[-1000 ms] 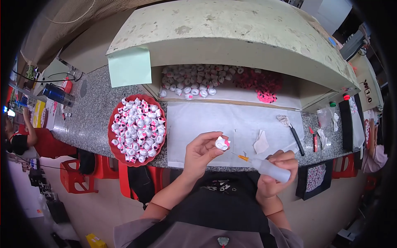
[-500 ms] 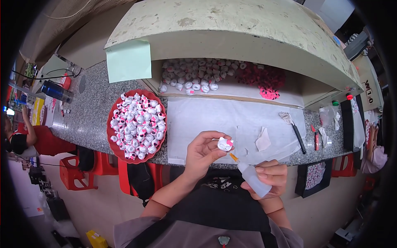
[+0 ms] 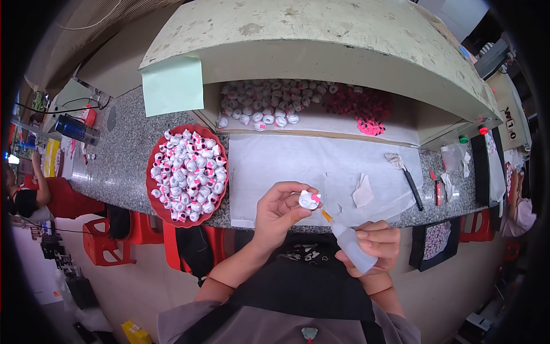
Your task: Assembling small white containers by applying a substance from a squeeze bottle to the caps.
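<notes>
Between the thumb and fingers of my left hand [image 3: 281, 213] is a small white figure head [image 3: 309, 199] with a pink patch at its upper right. My right hand [image 3: 375, 247] is closed round a translucent squeeze bottle [image 3: 353, 246], tilted so its orange-yellow nozzle [image 3: 326, 216] points up toward the head. A small gap seems to separate the nozzle tip from the head. Both hands are above the near edge of the white paper sheet [image 3: 275, 172]. To the left stands a red scalloped bowl [image 3: 150, 192] heaped with similar white, pink and black pieces.
A shelf unit [image 3: 321, 57] holds rows of white pieces [image 3: 269, 100] and pink pieces [image 3: 369, 126]. On the right are a black-handled tool [image 3: 413, 189], a red marker-like stick [image 3: 438, 192] and paper scraps [image 3: 362, 192]. Red stools [image 3: 106, 243] stand below; a co-worker [image 3: 34, 192] sits far left.
The white head has turned slightly and shifted a little left in my left hand. The bottle has moved slightly, its nozzle still aimed at the head. The whole view has shifted a little.
</notes>
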